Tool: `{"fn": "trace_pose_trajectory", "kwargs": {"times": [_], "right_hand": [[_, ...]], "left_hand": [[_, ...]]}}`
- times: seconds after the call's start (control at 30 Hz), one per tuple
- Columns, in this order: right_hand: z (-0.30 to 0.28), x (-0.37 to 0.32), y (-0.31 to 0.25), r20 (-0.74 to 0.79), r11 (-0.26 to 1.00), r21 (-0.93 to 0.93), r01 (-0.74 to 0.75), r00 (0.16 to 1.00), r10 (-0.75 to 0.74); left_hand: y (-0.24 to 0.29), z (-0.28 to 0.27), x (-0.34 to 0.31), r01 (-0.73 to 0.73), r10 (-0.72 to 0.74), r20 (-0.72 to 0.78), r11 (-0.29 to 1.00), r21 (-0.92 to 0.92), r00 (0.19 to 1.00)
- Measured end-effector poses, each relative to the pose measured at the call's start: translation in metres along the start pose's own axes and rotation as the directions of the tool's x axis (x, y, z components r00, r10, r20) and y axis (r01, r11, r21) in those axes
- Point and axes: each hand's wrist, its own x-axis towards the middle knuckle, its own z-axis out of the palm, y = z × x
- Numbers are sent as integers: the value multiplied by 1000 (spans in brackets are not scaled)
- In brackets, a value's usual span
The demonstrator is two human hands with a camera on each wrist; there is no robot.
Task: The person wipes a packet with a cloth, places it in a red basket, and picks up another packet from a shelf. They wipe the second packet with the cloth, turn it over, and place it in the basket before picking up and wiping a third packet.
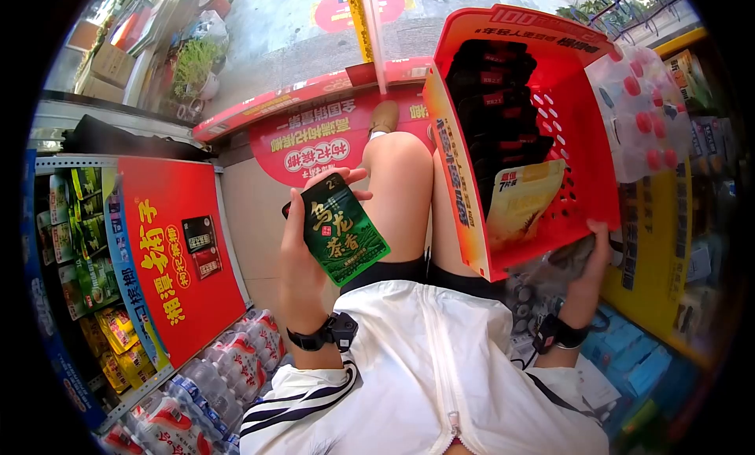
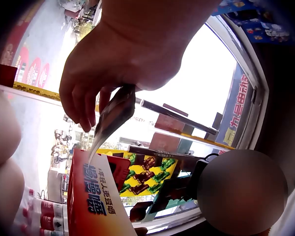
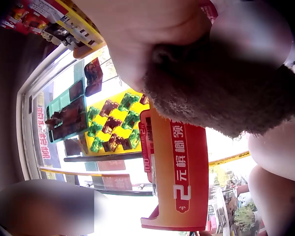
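Observation:
My left hand (image 1: 297, 233) pinches a dark green pouch (image 1: 344, 231) with gold lettering, held up over the thighs. In the left wrist view the fingers hang down around the same pouch (image 2: 115, 112), which is edge-on there. On the right, my right hand (image 1: 599, 249) holds the near corner of a red display box (image 1: 586, 219), tilted on the lap. A fluffy grey-brown cloth (image 1: 572, 254) is bunched in that hand too; the right wrist view shows its shaggy pile (image 3: 226, 93) below the palm. Inside the box lie several black pouches (image 1: 491, 101) and a pale yellow pouch (image 1: 525, 194).
Shelves with small packets (image 1: 82, 243) and a red sign (image 1: 185, 258) stand at the left. Shrink-wrapped bottles (image 1: 236, 361) are stacked below them. More wrapped bottles (image 1: 641, 113) and a yellow shelf (image 1: 657, 250) stand at the right. A low red sill (image 1: 314, 85) crosses ahead.

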Motion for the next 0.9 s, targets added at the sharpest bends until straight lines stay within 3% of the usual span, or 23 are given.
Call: {"fn": "trace_pose_trajectory", "kwargs": {"times": [0.03,0.07,0.23,0.3,0.37,0.47,0.53,0.6,0.63,0.8,0.9], "right_hand": [[1,9,3,-168,978,88,-187,965,199],[1,13,7,-311,916,203,-346,864,396],[-1,0,57,-295,965,152,-215,922,252],[1,-9,75,-261,952,131,-278,916,304],[6,-12,71,-143,915,140,-377,907,396],[19,-21,80,-72,933,40,-358,930,360],[30,-27,84,-134,926,-26,-376,919,370],[27,-28,98,-10,943,-9,-332,943,331],[27,-29,99,11,924,-40,-381,924,382],[35,-35,103,30,905,25,-424,905,423],[41,-40,107,47,926,-4,-377,925,377]], "left_hand": [[-5,0,3,38,-38,41,999,5,998],[-10,-1,5,76,-77,83,997,10,994],[-32,13,11,156,-166,119,984,83,979],[-35,11,12,259,-259,48,966,6,965],[-33,6,9,265,-264,44,964,-10,964],[-29,-7,13,273,-272,86,962,2,958],[-26,-5,12,230,-232,42,972,55,972],[-25,-7,11,245,-247,19,967,75,969],[-24,-7,12,247,-249,21,966,73,968],[-24,-17,10,216,-217,7,972,96,976],[-22,-18,11,200,-201,-6,968,151,980]]}}
